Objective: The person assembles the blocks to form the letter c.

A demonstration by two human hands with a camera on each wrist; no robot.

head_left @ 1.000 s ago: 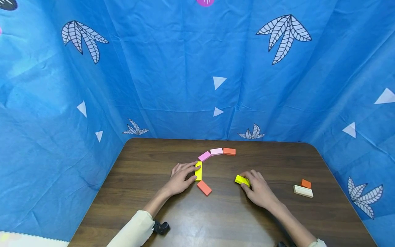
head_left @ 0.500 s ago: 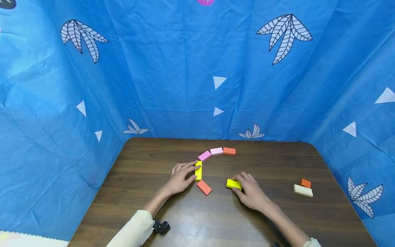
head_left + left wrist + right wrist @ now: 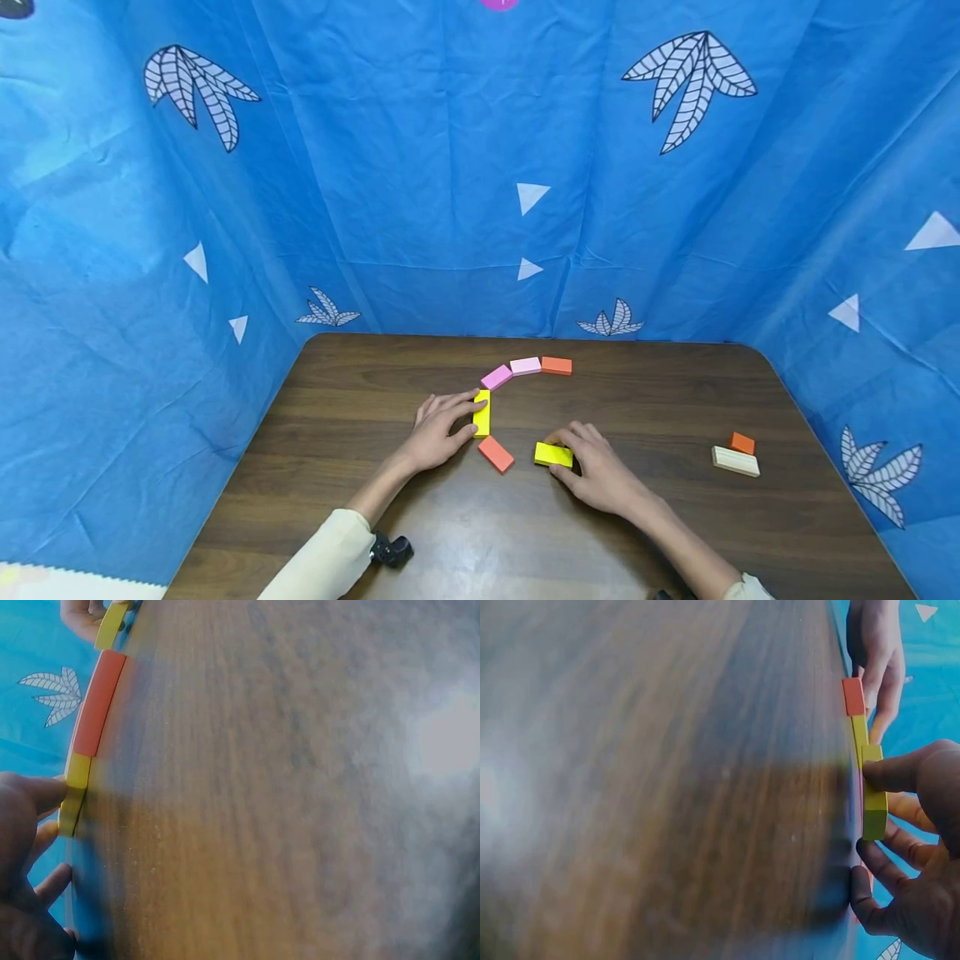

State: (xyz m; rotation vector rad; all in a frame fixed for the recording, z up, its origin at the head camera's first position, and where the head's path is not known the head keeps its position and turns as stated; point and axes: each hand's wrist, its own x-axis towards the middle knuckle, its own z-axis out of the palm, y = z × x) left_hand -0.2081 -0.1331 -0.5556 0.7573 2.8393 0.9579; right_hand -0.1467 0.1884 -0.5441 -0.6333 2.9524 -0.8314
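In the head view, a yellow block (image 3: 482, 413) lies lengthwise on the table under the fingertips of my left hand (image 3: 438, 435); thumb and fingers hold it at its edges. My right hand (image 3: 603, 475) pinches a second yellow block (image 3: 553, 454) between thumb and fingers, as the right wrist view also shows with that block (image 3: 874, 796). Between the two yellow blocks lies a coral-red block (image 3: 496, 454), slanted, its upper end by the near end of the left yellow block. A small gap separates it from the right hand's block.
Beyond the left hand, a pink block (image 3: 497, 377), a pale pink block (image 3: 526, 366) and an orange-red block (image 3: 557, 366) continue the curved row. On the right lie an orange block (image 3: 742, 442) and a cream block (image 3: 736, 461). A blue curtain (image 3: 450, 167) surrounds the table (image 3: 360, 367).
My right hand has moved left with its yellow block, closer to the coral-red block, and the block has turned more level across. The left hand has stayed in place.
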